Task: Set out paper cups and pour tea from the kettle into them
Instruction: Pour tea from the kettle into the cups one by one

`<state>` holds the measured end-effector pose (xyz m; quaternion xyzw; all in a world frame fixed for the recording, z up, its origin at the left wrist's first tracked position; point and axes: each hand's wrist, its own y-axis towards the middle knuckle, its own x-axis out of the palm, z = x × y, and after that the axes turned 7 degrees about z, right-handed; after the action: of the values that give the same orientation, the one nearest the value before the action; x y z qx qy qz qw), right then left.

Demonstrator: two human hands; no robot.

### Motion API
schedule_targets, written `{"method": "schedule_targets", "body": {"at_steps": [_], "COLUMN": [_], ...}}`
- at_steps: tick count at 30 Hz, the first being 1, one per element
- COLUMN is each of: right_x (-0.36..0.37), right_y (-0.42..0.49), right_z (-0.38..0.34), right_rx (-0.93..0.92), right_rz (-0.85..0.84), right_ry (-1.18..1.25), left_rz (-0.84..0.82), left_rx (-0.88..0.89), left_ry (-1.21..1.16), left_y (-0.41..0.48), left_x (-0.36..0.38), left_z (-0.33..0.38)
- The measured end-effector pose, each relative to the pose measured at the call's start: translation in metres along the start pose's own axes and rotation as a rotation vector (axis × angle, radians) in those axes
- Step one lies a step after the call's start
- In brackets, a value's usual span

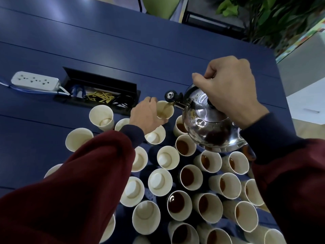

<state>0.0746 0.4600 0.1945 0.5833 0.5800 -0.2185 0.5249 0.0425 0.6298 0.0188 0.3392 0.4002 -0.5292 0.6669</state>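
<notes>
My right hand [226,88] grips the top handle of a shiny steel kettle [209,124], tilted with its spout to the left. A thin stream of tea runs from the spout into a paper cup [166,110], which my left hand [147,115] holds by its side. Several paper cups crowd the blue table [105,50] below. Those on the right, such as one cup [178,202], hold dark tea. Those on the left, such as another [102,117], are empty.
A white power strip [35,81] lies at the left. Beside it an open cable box [100,92] is set into the table, with yellow and black wires inside. Green plants [263,14] stand beyond the table's far right corner.
</notes>
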Motion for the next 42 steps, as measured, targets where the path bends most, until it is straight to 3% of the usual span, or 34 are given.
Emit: {"method": "schedule_targets", "body": {"at_steps": [26,37,42], "right_x": [-0.005,-0.010,-0.021], "right_y": [0.001,-0.016,-0.029], "right_z": [0.005,0.012,0.002], "right_rx": [0.016,0.104,0.084], "right_rz": [0.018,0.138,0.100], "right_ry": [-0.047,0.131,0.148], "left_rz": [0.006,-0.012,-0.155], "left_rx": [-0.014,-0.035,0.010], "left_ry": [-0.020,-0.148,-0.056], "left_y": [-0.002,-0.033,-0.067], "left_x": [0.003,-0.007,-0.012], "left_z": [0.000,-0.003,-0.011]}}
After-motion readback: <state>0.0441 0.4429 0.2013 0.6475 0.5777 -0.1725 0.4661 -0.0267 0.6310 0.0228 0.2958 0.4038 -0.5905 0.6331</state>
